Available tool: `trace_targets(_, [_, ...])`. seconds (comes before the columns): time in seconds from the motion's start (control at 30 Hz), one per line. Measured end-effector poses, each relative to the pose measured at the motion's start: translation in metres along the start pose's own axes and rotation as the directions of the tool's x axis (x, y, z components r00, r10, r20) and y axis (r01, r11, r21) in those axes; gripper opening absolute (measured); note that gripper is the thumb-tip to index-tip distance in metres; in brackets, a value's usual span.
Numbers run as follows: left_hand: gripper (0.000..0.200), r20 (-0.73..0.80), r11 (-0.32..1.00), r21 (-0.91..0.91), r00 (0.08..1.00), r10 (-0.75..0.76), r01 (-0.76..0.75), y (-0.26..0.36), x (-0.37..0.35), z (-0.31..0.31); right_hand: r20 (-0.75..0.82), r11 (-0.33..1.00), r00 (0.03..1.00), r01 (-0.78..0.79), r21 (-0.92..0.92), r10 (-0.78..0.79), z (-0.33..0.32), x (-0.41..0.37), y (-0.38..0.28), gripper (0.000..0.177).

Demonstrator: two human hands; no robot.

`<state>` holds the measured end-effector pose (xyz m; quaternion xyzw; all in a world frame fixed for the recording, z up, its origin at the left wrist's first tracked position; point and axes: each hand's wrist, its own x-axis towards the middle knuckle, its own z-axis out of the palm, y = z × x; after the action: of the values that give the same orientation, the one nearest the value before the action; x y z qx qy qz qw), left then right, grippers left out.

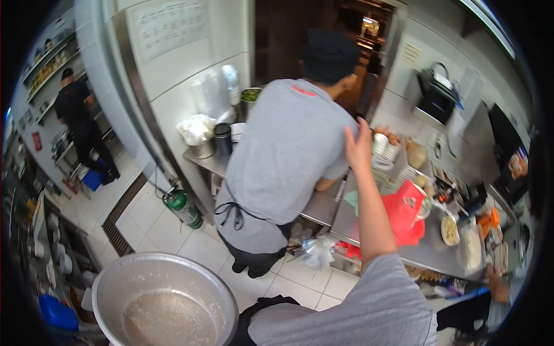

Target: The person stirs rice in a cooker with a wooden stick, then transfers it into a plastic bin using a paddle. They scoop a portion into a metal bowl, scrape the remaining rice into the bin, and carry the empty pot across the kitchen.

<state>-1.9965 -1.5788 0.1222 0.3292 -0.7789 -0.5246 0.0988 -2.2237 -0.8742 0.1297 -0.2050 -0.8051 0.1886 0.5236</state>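
My right hand (359,147) reaches forward with its arm stretched out. Its fingers are extended and apart, right at the shoulder of a co-worker (283,144) in a grey shirt and black cap, who stands with their back to me. Nothing is held in it. At the lower left, close to my body, is a big metal pot (167,300), tilted so its inside shows, with pale food residue on its bottom and walls. My left hand is out of sight.
A steel counter (424,254) on the right bears a red plastic bag (401,213), stacked cups (381,144) and a bowl of food (449,230). A green cylinder (183,207) stands on the tiled floor. Another person (75,115) is at far left; a hand (496,282) shows at right.
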Motion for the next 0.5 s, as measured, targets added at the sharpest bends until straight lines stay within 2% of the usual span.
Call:
trace_targets(0.07, [0.065,0.01,0.996,0.089,1.0,-0.028,0.027,0.027,0.013,0.006,-0.108,0.999,0.993,0.047,-0.018,-0.049,0.012,-0.018,-0.022,0.05])
trace_targets(0.13, [0.066,-0.018,0.999,0.038,1.0,0.009,-0.008,0.03,0.036,0.011,-0.091,0.998,0.994,0.055,0.034,-0.052,0.017,-0.054,-0.078,0.045])
trace_targets(0.17, [0.07,0.033,0.999,0.045,0.999,0.018,-0.019,0.033,0.048,0.008,-0.08,0.991,0.991,0.111,0.08,-0.105,0.026,-0.077,-0.099,0.04])
trace_targets(0.2, [0.058,-0.052,0.986,-0.124,0.993,0.108,-0.113,0.015,0.073,0.01,-0.021,0.98,0.993,0.118,0.163,-0.116,0.038,-0.105,-0.125,0.039])
trace_targets(0.23, [0.054,-0.087,0.974,-0.131,0.981,0.174,-0.185,0.0,0.096,0.005,0.035,0.963,0.991,0.114,0.242,-0.127,0.056,-0.136,-0.152,0.037])
trace_targets(0.3, [0.06,-0.034,0.982,-0.104,0.987,0.156,-0.158,-0.002,0.136,-0.008,0.22,0.881,0.937,0.148,0.449,-0.27,0.105,-0.207,-0.205,0.036])
trace_targets(0.33, [0.06,-0.086,0.976,-0.149,0.985,0.147,-0.158,0.008,0.152,-0.005,0.403,0.862,0.843,0.128,0.49,-0.355,0.126,-0.235,-0.243,0.038])
trace_targets(0.4, [0.062,-0.075,0.988,-0.104,0.991,0.107,-0.115,-0.001,0.199,-0.019,0.684,0.847,0.555,0.073,0.527,-0.473,0.172,-0.289,-0.301,0.042])
trace_targets(0.47, [0.065,-0.082,0.972,-0.204,0.991,0.104,-0.119,-0.001,0.249,-0.028,0.883,0.905,0.2,0.122,0.408,-0.425,0.226,-0.346,-0.326,0.047])
trace_targets(0.5, [0.066,-0.064,0.974,-0.192,0.992,0.111,-0.121,-0.011,0.281,-0.04,0.884,0.903,0.188,0.111,0.415,-0.429,0.253,-0.371,-0.341,0.047])
